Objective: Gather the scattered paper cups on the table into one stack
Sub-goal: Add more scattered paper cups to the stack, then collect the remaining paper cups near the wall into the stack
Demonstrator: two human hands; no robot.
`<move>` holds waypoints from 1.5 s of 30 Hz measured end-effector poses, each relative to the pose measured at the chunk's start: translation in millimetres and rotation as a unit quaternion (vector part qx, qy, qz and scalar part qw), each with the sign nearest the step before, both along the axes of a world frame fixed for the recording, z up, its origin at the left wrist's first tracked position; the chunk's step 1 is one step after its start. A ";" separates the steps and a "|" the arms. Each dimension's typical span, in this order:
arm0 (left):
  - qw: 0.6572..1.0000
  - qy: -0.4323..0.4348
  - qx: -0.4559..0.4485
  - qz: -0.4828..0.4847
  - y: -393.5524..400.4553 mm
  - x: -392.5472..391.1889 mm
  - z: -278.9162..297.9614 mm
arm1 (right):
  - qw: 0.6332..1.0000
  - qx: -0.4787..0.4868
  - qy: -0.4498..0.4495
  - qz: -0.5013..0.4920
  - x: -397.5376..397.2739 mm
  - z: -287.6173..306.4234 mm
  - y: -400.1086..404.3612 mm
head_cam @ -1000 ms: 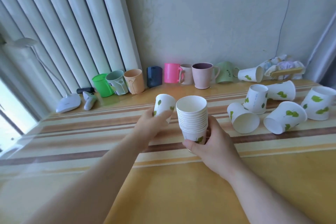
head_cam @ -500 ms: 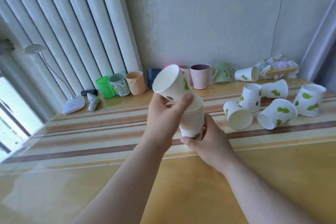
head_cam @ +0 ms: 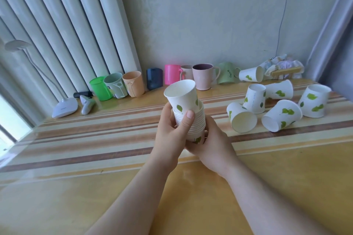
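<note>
My right hand (head_cam: 212, 145) grips the base of a stack of white paper cups with green leaves (head_cam: 196, 126), held above the striped table (head_cam: 95, 139). My left hand (head_cam: 172, 131) holds a single paper cup (head_cam: 182, 94), tilted left, with its bottom partly inside the stack's top. Several loose paper cups lie to the right: one on its side with its mouth toward me (head_cam: 241, 120), another on its side (head_cam: 281, 118), one upside down (head_cam: 255, 98), one tilted upside down (head_cam: 315, 103), one lying behind (head_cam: 279, 89), and one lying near the wall (head_cam: 250, 74).
A row of plastic and ceramic mugs lines the wall, from a green cup (head_cam: 99, 87) to a pink mug (head_cam: 203, 76). A white desk lamp base (head_cam: 64, 108) and a small handheld device (head_cam: 87, 104) sit at the left. Crumpled cloth with a wooden piece (head_cam: 280, 68) lies back right.
My left hand picked up the single cup from beside the stack, lifted it and has brought it down into the stack's top. The right hand kept holding the stack.
</note>
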State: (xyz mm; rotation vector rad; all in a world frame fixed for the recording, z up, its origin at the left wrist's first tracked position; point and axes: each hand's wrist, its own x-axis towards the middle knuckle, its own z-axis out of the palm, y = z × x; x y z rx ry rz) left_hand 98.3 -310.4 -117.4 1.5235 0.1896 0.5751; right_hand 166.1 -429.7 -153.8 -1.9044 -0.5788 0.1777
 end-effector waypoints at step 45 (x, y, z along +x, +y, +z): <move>0.943 0.102 0.307 0.076 16.6 -7.5 -39.9 | 0.941 0.273 0.031 -0.196 51.8 21.8 -65.1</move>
